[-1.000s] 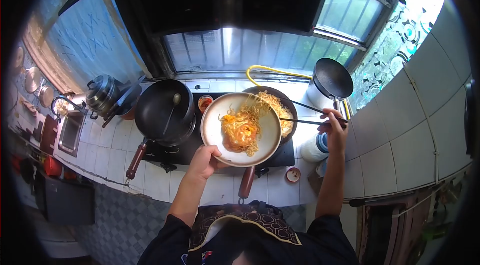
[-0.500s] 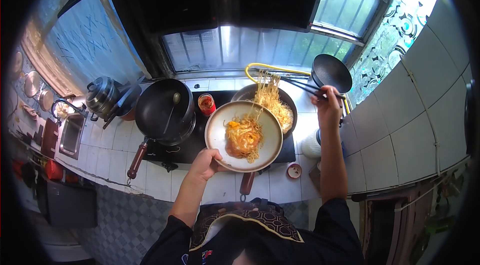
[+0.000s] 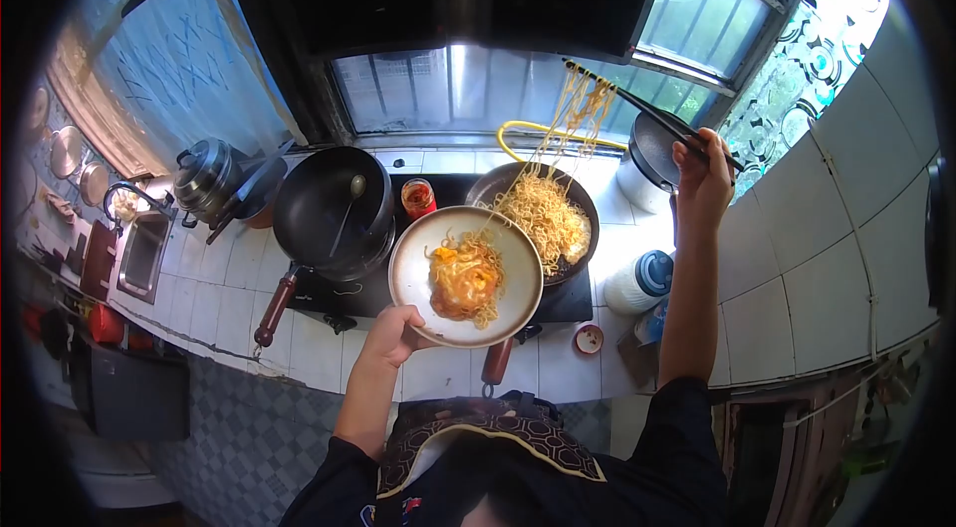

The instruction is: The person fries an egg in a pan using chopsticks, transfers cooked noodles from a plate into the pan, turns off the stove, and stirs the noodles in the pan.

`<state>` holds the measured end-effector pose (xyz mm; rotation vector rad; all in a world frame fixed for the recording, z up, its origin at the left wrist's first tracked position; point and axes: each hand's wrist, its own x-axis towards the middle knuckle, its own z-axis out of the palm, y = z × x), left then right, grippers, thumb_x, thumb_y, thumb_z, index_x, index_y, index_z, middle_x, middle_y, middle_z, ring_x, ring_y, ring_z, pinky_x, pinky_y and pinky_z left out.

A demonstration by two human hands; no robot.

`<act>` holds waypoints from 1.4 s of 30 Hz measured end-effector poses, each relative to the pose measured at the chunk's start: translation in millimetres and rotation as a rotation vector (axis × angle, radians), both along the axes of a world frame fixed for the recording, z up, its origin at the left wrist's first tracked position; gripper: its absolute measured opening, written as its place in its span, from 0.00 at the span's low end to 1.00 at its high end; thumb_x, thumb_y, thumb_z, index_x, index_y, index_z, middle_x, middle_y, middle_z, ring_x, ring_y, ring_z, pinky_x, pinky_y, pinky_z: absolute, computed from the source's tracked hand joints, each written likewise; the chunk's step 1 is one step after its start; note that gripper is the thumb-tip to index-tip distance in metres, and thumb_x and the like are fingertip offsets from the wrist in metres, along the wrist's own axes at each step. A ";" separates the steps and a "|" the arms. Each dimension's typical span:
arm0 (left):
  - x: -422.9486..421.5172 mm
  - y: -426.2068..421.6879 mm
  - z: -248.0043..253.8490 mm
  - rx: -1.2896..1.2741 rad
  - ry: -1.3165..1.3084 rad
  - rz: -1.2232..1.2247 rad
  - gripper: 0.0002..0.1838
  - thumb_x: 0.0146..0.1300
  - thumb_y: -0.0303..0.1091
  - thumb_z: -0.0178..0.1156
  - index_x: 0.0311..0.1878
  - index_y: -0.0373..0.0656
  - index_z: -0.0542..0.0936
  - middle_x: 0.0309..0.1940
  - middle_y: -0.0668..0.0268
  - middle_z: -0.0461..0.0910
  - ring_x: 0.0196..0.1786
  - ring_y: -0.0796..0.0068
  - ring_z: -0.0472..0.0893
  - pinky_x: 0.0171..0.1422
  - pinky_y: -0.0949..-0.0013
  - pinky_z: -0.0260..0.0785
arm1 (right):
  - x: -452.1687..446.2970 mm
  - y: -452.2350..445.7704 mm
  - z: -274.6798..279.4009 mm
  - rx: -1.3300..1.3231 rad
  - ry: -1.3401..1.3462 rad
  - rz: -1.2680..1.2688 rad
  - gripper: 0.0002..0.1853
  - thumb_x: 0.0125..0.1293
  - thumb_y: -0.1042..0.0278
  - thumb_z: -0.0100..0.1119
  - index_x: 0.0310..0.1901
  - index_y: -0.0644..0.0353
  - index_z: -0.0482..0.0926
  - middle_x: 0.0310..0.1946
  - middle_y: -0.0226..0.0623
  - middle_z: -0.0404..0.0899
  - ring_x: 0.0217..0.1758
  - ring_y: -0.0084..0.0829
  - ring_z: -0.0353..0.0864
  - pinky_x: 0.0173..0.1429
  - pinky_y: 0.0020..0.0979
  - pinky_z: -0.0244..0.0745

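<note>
My left hand grips the near-left rim of a white plate, held over the front of the stove. Noodles with egg and reddish sauce sit in its middle. High at the right, my right hand is closed on black chopsticks. Noodle strands hang from their tips, some trailing down toward the plate and the pan. Behind the plate a frying pan holds a heap of noodles; its brown handle points toward me, and the plate hides its front left part.
A black wok with a spoon inside stands on the left burner. Between the pans is an open red jar. A lid, a white jug and a small pot are at right.
My right hand has risen up and right, lifting the chopsticks and stretching a thinner bunch of noodles higher. My left hand and the plate have shifted slightly left.
</note>
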<state>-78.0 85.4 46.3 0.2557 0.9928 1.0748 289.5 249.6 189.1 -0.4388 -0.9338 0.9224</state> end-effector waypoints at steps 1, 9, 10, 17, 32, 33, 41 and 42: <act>-0.5 -0.5 0.4 0.001 -0.001 0.005 0.31 0.37 0.22 0.47 0.53 0.27 0.63 0.44 0.50 0.71 0.44 0.54 0.76 0.45 0.51 0.74 | 1.0 1.8 1.2 -0.001 0.001 0.002 0.10 0.65 0.69 0.43 0.39 0.68 0.72 0.28 0.45 0.77 0.29 0.35 0.81 0.34 0.28 0.78; -3.6 -4.3 -2.4 0.012 0.017 0.035 0.30 0.37 0.22 0.47 0.52 0.27 0.63 0.44 0.51 0.72 0.44 0.54 0.76 0.44 0.52 0.75 | 4.4 1.0 10.6 0.011 0.057 -0.047 0.10 0.65 0.70 0.42 0.39 0.68 0.71 0.28 0.44 0.76 0.29 0.36 0.81 0.34 0.28 0.77; -3.8 -4.9 -1.4 0.018 0.021 0.036 0.31 0.37 0.22 0.47 0.52 0.27 0.63 0.44 0.51 0.71 0.44 0.54 0.76 0.44 0.52 0.75 | 5.0 0.9 9.0 0.013 0.066 -0.053 0.10 0.65 0.70 0.42 0.39 0.68 0.71 0.28 0.44 0.76 0.29 0.36 0.81 0.34 0.28 0.77; -8.4 -8.3 -5.1 0.030 0.000 0.098 0.30 0.37 0.21 0.47 0.51 0.26 0.63 0.43 0.49 0.70 0.44 0.50 0.76 0.45 0.47 0.74 | 2.3 -2.0 -1.3 -0.006 0.085 -0.066 0.10 0.66 0.70 0.42 0.38 0.67 0.72 0.29 0.43 0.76 0.30 0.34 0.80 0.36 0.27 0.77; 1.4 4.6 19.5 0.054 0.084 0.044 0.26 0.39 0.22 0.47 0.48 0.25 0.66 0.41 0.50 0.72 0.41 0.52 0.77 0.44 0.49 0.74 | -20.8 -58.2 -67.7 -0.370 -0.496 0.141 0.11 0.63 0.69 0.47 0.40 0.68 0.75 0.28 0.38 0.77 0.22 0.23 0.78 0.24 0.19 0.74; 2.3 5.0 20.3 0.054 0.086 0.039 0.26 0.39 0.22 0.47 0.48 0.25 0.66 0.41 0.50 0.72 0.41 0.52 0.77 0.44 0.49 0.74 | -22.1 -55.0 -79.6 -0.360 -0.469 0.164 0.11 0.64 0.69 0.47 0.40 0.67 0.75 0.28 0.39 0.78 0.24 0.25 0.79 0.27 0.21 0.76; 6.8 4.8 17.7 0.030 0.050 0.021 0.27 0.38 0.21 0.47 0.49 0.26 0.65 0.42 0.50 0.71 0.43 0.53 0.76 0.44 0.50 0.74 | -36.1 -39.0 -74.4 -0.223 -0.053 0.135 0.11 0.65 0.69 0.44 0.37 0.69 0.72 0.26 0.45 0.77 0.25 0.35 0.80 0.30 0.28 0.78; 6.2 5.2 13.2 0.035 0.048 0.020 0.27 0.38 0.21 0.47 0.49 0.26 0.65 0.42 0.50 0.71 0.43 0.53 0.76 0.44 0.50 0.74 | -35.1 -38.5 -62.1 -0.202 -0.024 0.145 0.11 0.65 0.69 0.44 0.38 0.69 0.73 0.26 0.45 0.77 0.25 0.35 0.80 0.29 0.28 0.78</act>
